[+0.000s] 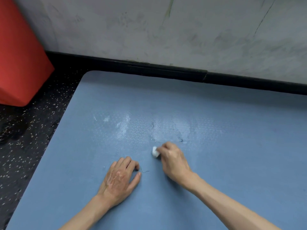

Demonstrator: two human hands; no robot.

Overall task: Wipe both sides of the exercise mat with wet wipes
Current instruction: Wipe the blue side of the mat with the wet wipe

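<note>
The blue textured foam exercise mat (pixel 232 130) lies flat on the dark speckled floor (pixel 33 130). On the mat's near part rests the left hand (pixel 122 178), fingers loosely bent, its grip holding nothing. A thin dark thread (pixel 144 171) lies just beside its fingertips. A little further on the mat, the right hand (pixel 172 159) pinches in its grip a small crumpled white wet wipe (pixel 155 151), which touches the mat. Beyond it, a wet shine (pixel 132 127) covers the mat's middle. The upper side seems to be only partly wiped. The next move probably calls for pressed strokes over the dry parts toward the mat's far edge, under the grey wall (pixel 166 30).
</note>
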